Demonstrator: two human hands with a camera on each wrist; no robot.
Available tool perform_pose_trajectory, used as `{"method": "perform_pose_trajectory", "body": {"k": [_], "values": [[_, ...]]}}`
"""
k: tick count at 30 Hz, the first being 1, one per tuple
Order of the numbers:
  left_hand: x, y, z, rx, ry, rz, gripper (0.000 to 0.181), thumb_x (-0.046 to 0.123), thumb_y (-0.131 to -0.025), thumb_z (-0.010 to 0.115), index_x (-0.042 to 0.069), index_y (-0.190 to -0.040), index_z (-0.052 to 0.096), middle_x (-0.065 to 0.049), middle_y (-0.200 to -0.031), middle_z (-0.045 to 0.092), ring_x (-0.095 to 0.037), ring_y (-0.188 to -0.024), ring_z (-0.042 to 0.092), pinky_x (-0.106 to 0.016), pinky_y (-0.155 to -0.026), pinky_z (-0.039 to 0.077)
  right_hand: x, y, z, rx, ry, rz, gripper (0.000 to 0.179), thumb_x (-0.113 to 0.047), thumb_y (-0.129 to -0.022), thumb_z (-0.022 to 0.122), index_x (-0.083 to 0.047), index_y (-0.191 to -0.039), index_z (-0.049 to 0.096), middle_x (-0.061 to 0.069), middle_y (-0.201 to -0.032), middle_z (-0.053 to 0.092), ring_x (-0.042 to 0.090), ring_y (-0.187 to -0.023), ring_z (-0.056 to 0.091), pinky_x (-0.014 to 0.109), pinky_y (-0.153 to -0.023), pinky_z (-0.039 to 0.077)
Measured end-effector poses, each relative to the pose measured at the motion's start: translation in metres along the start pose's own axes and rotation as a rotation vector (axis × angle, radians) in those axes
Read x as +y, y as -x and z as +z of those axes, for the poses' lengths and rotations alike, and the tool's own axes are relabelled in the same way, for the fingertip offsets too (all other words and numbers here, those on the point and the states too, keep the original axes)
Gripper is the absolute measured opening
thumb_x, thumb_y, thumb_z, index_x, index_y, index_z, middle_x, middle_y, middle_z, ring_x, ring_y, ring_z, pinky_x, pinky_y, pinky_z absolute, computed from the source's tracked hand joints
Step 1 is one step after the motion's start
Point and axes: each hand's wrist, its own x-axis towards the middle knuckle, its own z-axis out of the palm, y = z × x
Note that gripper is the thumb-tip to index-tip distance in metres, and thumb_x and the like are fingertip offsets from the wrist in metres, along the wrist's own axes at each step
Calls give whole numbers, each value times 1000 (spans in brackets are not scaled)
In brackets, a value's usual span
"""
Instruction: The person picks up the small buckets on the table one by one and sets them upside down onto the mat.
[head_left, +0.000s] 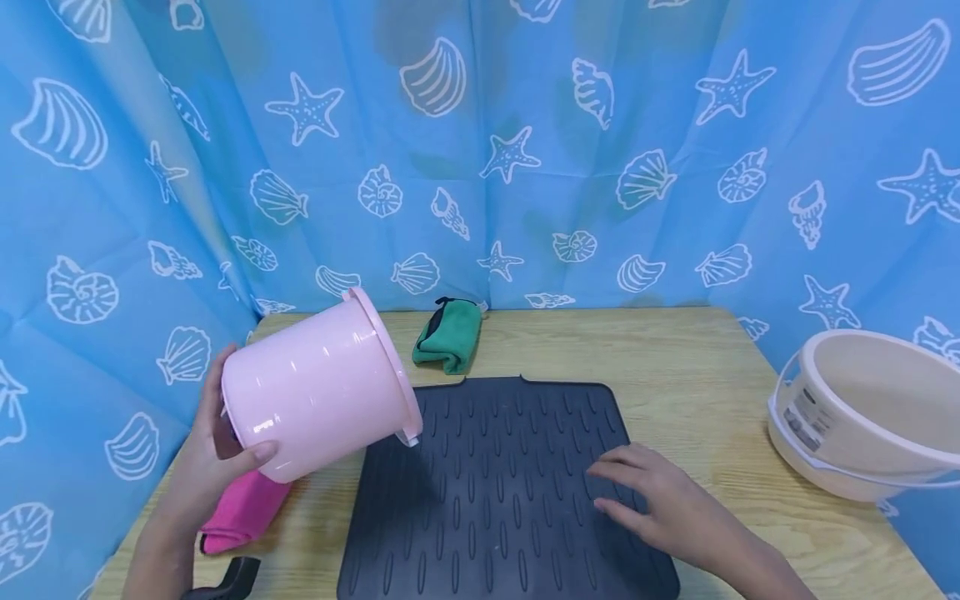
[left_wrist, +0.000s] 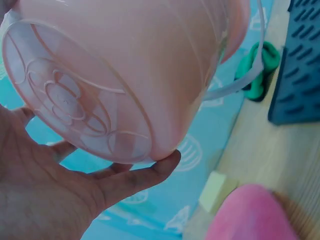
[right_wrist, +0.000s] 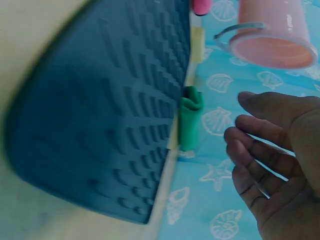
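Note:
Tilted on its side in the air, a pink bucket [head_left: 318, 383] has its mouth turned right, over the left part of a dark ribbed mat [head_left: 495, 492]. My left hand [head_left: 206, 454] grips the bucket around its base, with the thumb on the near side. In the left wrist view the bucket's moulded bottom [left_wrist: 75, 95] faces me, and its handle [left_wrist: 240, 85] hangs loose. My right hand [head_left: 660, 500] hovers above the mat's right side, fingers relaxed and holding nothing. The right wrist view shows those fingers apart from the bucket [right_wrist: 275, 40].
A folded green cloth [head_left: 450, 336] lies behind the mat. Under the bucket, at left, is a pink cloth [head_left: 243, 508], with a pale yellow block [left_wrist: 216, 192] beside it. A cream bucket [head_left: 870, 408] with its handle down stands at the table's right edge. Blue shell-print curtain surrounds the table.

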Motion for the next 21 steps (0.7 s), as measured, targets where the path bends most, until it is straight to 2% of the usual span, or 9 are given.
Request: {"method": "perform_pose_trajectory", "body": {"k": [6,9,12,16,19,21], "values": [[11,0,-16,1,-99,6,113,-14,-79,68,37,-160,8,-5,-157,13,-12,-119,46,-28,-74,57,6,20,16,-192,-26,79,28,-22,-87,79,-12,-112,73,-6,-109,63,12,-97,62,31,-78,56],[15,-1,-21,-18,-177,-10,114,-12,-79,70,38,-160,8,-4,-159,8,-9,-117,48,-29,-72,57,9,29,20,-291,-29,126,29,-29,-91,75,-12,-115,73,-5,-111,63,14,-99,61,35,-79,55],[18,-2,-27,-34,-272,-34,115,-9,-81,73,41,-160,5,-4,-159,7,-11,-116,47,-30,-71,58,13,37,26,-349,-39,138,31,-34,-92,73,-13,-115,73,-5,-110,63,14,-97,61,37,-78,55],[23,-3,-34,-45,-391,-58,116,-1,-81,76,42,-159,3,-9,-156,11,-30,-122,42,-30,-71,58,18,46,37,-376,-55,101,31,-32,-91,75,-9,-112,73,-2,-107,63,14,-95,61,33,-74,55],[26,-6,-38,-63,-439,-71,116,4,-80,78,42,-159,3,-13,-157,11,-48,-125,35,-29,-72,57,21,49,45,-351,-39,54,29,-28,-90,76,-7,-109,73,0,-105,63,12,-93,60,30,-72,54],[27,-9,-41,-80,-465,-73,116,7,-79,80,41,-160,4,-14,-159,10,-54,-127,31,-30,-73,57,22,50,49,-319,-27,27,27,-26,-89,77,-7,-108,74,-1,-104,63,11,-92,59,28,-70,54]]}}
